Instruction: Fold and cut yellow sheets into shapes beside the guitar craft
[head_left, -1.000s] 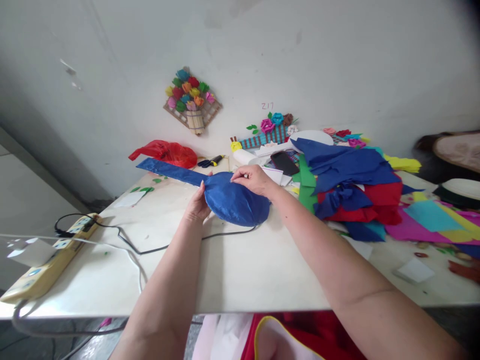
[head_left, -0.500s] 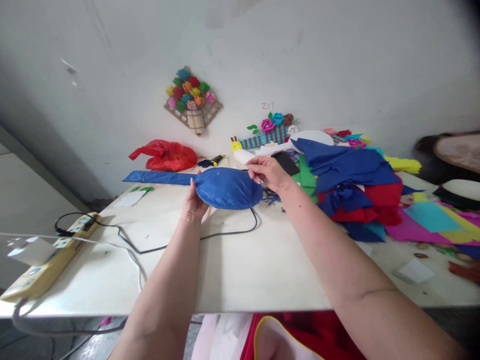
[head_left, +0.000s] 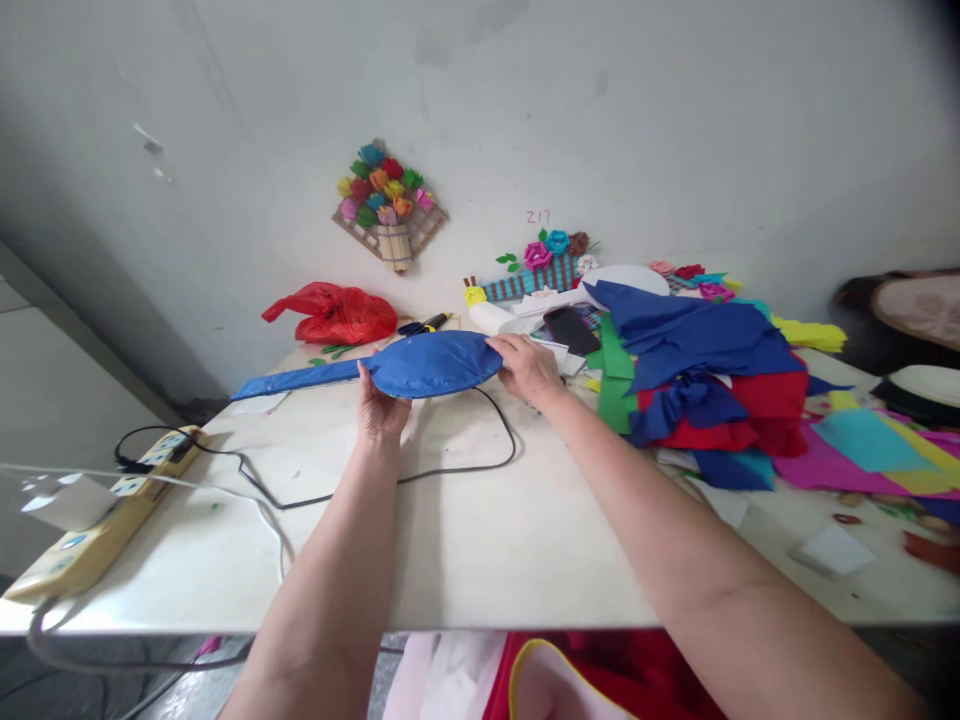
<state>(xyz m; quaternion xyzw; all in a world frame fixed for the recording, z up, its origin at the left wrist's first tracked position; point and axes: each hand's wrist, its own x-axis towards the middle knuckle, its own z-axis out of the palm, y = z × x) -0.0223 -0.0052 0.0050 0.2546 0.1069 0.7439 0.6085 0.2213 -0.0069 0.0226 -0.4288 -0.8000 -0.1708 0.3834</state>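
A blue cloth-covered piece [head_left: 435, 364], with a rounded body and a long flat strip reaching left, is held above the table. It looks like a banjo or a paddle; its exact kind I cannot tell. My left hand [head_left: 381, 408] grips it from below where strip and round body meet, thumb in front and fingers underneath. At the right rim of the round body, my right hand [head_left: 527, 368] pinches the edge with its fingers. The black cable [head_left: 457, 467] runs along the tabletop below the piece.
Blue, red and green cloth pieces [head_left: 697, 340] are heaped at right. A phone [head_left: 571, 330] lies beside them. The red plastic bag [head_left: 330, 313] sits at the back left, near a yellow-black tool [head_left: 436, 322]. A power strip [head_left: 105, 515] with cords occupies the left edge.
The blue piece has shifted slightly left, and its strip now slopes lower at the far end. My right hand has come down from above the rim to grasp its right edge.
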